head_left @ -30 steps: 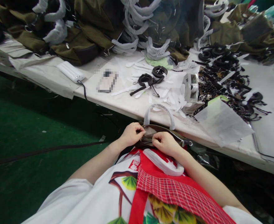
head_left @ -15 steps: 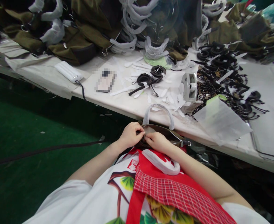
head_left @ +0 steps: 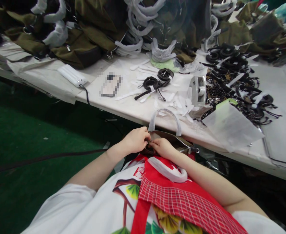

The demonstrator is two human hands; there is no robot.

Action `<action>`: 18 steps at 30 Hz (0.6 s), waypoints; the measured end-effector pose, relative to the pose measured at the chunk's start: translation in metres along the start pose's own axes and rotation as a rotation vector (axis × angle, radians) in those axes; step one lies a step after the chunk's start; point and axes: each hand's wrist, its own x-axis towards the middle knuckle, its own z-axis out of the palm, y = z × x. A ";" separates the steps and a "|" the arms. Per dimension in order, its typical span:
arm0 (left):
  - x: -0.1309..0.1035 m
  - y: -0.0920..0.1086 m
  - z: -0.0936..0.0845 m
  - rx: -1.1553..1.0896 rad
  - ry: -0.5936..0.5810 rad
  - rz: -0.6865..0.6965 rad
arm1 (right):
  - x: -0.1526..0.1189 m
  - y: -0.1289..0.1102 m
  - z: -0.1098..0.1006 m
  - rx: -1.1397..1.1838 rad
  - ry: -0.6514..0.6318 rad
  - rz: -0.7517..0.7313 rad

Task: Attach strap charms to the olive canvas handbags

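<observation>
An olive handbag (head_left: 175, 139) with its top gaping rests between my body and the table edge. One wrapped white handle (head_left: 178, 122) stands up against the table; the other handle (head_left: 168, 172) lies over the red apron. At the left end of the bag's opening, my left hand (head_left: 137, 140) is closed in a pinch on the bag's edge. Beside it my right hand (head_left: 164, 148) pinches the same end, fingertips almost touching the left ones. A small dark piece shows between the fingertips, too small to name. A zip edge with a metal ring runs to the bag's right end.
Several olive bags (head_left: 79, 48) are heaped along the back of the table (head_left: 96, 104). On it lie a power bank (head_left: 72, 75) with a cable, a blurred-out phone (head_left: 110, 85), coiled black straps (head_left: 150, 83), and a pile of straps and chains (head_left: 235, 81) under a translucent sheet (head_left: 232, 126).
My left hand has turned slightly, its fingers curling further down over the bag's end. The right hand has barely shifted. The bag stays in place.
</observation>
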 end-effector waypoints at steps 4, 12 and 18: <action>0.013 0.008 -0.003 0.211 -0.071 0.003 | 0.001 0.002 0.002 -0.021 0.003 -0.004; 0.016 0.012 -0.002 0.303 -0.087 0.158 | 0.001 0.005 0.001 -0.042 0.033 -0.009; 0.015 0.014 0.001 0.346 -0.106 0.174 | 0.003 0.006 0.001 -0.080 0.012 -0.020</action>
